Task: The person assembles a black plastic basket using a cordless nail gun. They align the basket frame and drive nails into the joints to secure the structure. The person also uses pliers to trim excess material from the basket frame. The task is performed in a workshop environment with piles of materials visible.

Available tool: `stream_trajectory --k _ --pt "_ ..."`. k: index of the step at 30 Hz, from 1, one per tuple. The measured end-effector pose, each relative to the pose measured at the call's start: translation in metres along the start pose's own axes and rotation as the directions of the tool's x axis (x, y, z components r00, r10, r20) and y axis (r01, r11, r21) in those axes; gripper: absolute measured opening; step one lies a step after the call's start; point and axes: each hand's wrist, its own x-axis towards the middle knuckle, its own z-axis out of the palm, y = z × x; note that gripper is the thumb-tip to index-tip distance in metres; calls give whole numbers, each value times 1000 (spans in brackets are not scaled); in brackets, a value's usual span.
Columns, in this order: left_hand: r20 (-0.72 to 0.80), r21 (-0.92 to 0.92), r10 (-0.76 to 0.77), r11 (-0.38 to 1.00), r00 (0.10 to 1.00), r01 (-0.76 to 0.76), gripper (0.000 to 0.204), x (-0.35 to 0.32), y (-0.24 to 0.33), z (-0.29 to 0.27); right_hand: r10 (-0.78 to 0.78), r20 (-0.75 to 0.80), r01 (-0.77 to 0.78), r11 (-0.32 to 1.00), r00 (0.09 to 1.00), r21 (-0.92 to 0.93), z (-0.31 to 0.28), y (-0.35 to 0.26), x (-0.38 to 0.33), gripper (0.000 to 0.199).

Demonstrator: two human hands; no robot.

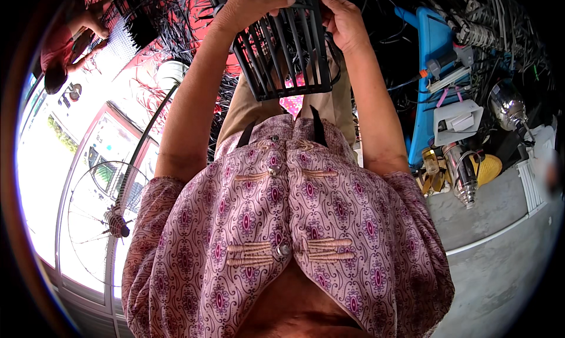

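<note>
A black open-slatted basket (322, 61), which looks to be made of plastic strips, is held tilted above my lap between both hands. My left hand (250, 7) is closed on its far left part, with a finger stretched across the top toward the right. On the far right edge, the thumb and fingers of my right hand (344, 23) pinch the basket. Part of that grip is hidden behind the hand, and the basket's far end runs out of the picture. Through the slats a bright pink patterned cloth (293, 99) shows between my legs.
Loose black strips (382, 55) lie tangled around me on both sides. To the right is a blue plastic piece of furniture (426, 73) with tools and a white plastic holder (459, 120). A metal flask (459, 167) stands nearby. At left are a fan (115, 220) and another person (56, 58).
</note>
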Motion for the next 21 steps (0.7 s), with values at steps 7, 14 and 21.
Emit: stream_trajectory --k 7,14,21 --pt "-26 29 -50 998 998 50 23 0 -3 -1 74 29 -73 997 997 -8 0 -4 -3 17" --pt "15 40 -9 999 1000 8 22 3 -11 -2 144 -88 -151 985 986 -77 6 -11 -6 20" --pt "19 -34 -46 998 999 46 22 3 -13 1 55 18 -57 992 998 109 3 4 -8 18"
